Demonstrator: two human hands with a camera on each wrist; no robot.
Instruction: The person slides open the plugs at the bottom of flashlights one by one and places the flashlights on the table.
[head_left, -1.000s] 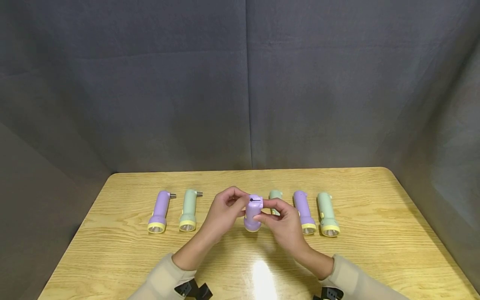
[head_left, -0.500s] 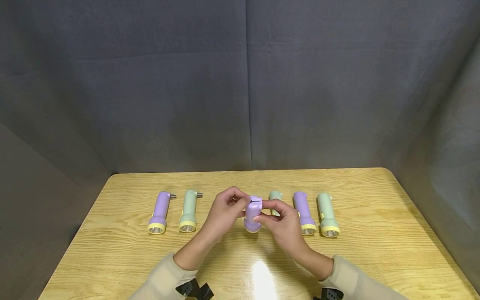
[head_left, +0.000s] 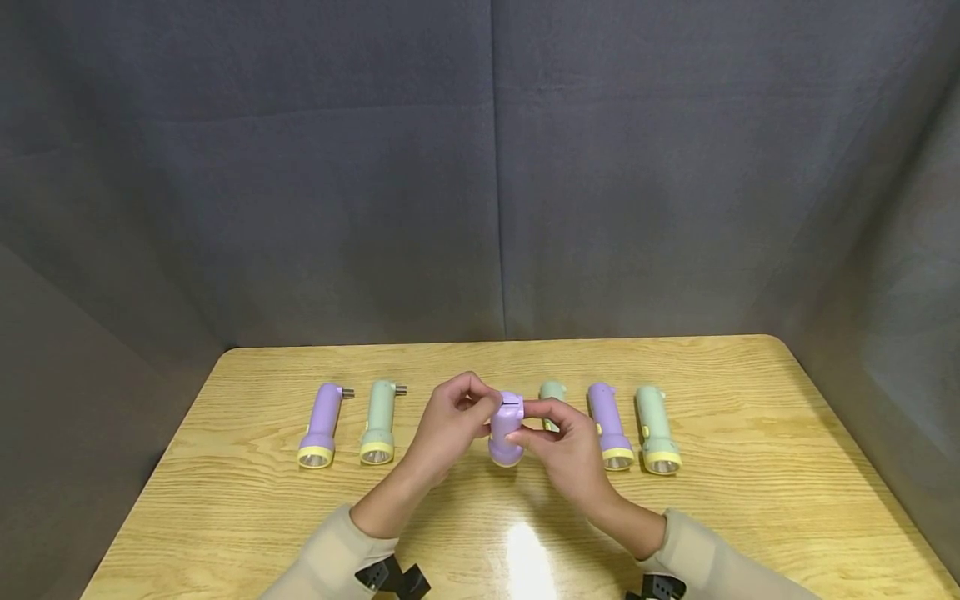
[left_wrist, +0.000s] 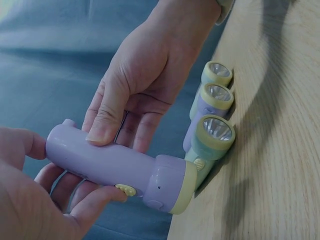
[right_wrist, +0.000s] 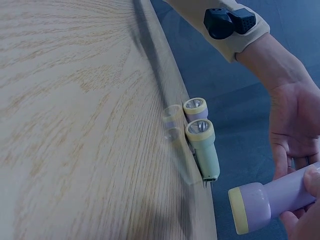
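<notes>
A purple flashlight (head_left: 506,437) with a yellow lens rim is held above the table between both hands, lens end down in the head view. My right hand (head_left: 573,450) grips its body, thumb on the near side. My left hand (head_left: 448,421) holds it from the left, fingertips at the tail end, where a thin dark slot (head_left: 511,403) shows. In the left wrist view, a left fingertip touches the tail and another digit lies by the yellow switch (left_wrist: 125,190). The right thumb (left_wrist: 102,125) presses the body. The left fingertips are partly hidden in the head view.
On the wooden table (head_left: 285,533), a purple flashlight (head_left: 323,421) and a green flashlight (head_left: 379,417) with metal prongs lie at left. At right lie a green flashlight (head_left: 552,392), partly behind the right hand, a purple one (head_left: 607,421) and another green one (head_left: 656,425). Grey curtains (head_left: 375,208) surround the table.
The dark slot at the held flashlight's tail looks thinner, and its round dark spot at the left is no longer visible. Both hands stay nearly in place.
</notes>
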